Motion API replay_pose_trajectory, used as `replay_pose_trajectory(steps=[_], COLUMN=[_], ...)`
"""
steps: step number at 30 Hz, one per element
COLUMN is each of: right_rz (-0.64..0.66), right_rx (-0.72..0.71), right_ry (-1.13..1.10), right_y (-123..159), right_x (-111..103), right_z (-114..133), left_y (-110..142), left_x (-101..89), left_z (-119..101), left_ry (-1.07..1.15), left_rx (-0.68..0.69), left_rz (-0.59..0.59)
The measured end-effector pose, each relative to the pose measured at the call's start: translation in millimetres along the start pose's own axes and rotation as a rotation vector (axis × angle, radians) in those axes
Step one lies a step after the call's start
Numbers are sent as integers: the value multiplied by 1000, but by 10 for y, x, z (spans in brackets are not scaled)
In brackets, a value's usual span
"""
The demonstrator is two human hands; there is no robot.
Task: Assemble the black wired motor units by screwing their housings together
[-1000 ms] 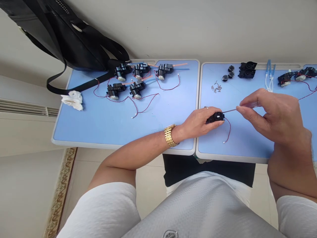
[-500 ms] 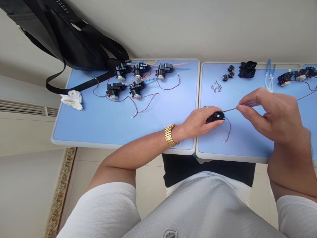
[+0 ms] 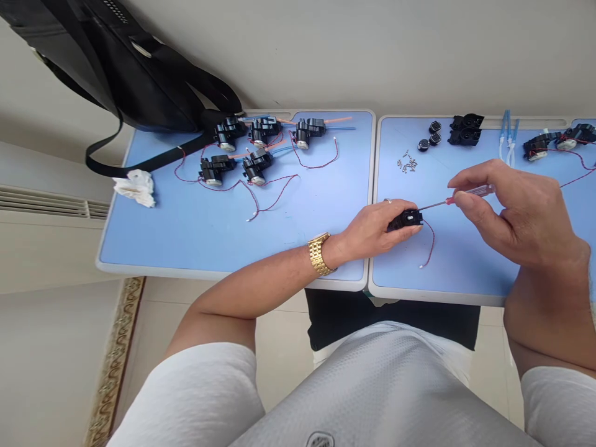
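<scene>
My left hand is closed around a small black motor housing, steadying it on the right-hand table. A thin red-and-black wire with a white plug trails from it toward the front. Between thumb and fingers, my right hand grips a screwdriver with a clear handle and a red collar. Its shaft lies nearly level, and the tip meets the right end of the housing. Behind the hands are loose screws, several small round motors and stacked black housing parts.
On the left table sit several black motor units with wires, and a crumpled tissue. A black bag leans at the back left. Blue-and-white cable ties or tubes and more motor units stand back right.
My right hand's fingers have loosened and shifted around the screwdriver, so its red collar and more of the handle show. My left hand and the housing have stayed put.
</scene>
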State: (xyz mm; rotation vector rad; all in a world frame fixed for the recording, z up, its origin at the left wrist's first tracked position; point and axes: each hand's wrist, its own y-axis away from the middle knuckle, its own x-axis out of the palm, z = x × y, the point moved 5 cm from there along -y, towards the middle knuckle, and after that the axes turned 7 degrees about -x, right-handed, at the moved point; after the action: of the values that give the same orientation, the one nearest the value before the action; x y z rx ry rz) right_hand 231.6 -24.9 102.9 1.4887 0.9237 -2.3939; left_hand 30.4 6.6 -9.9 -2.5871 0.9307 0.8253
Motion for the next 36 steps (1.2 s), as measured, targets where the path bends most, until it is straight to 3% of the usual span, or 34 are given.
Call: replay_pose_trajectory(steps=[7, 12, 22, 36], right_rz=[-109, -95, -3, -66], right_rx=[-48, 52, -24, 67], right_ry=[76, 210, 7, 213], right_y=[11, 61, 25, 64], right_x=[-24, 1, -9, -3], right_z=[25, -57, 30, -56], left_y=[-3, 1, -2, 3], left_x=[10, -4, -1, 5], left_z=[15, 10, 6, 7], left_ry=[-8, -8, 8, -10], left_rx=[18, 17, 6, 9], left_rz=[2, -5, -9, -12])
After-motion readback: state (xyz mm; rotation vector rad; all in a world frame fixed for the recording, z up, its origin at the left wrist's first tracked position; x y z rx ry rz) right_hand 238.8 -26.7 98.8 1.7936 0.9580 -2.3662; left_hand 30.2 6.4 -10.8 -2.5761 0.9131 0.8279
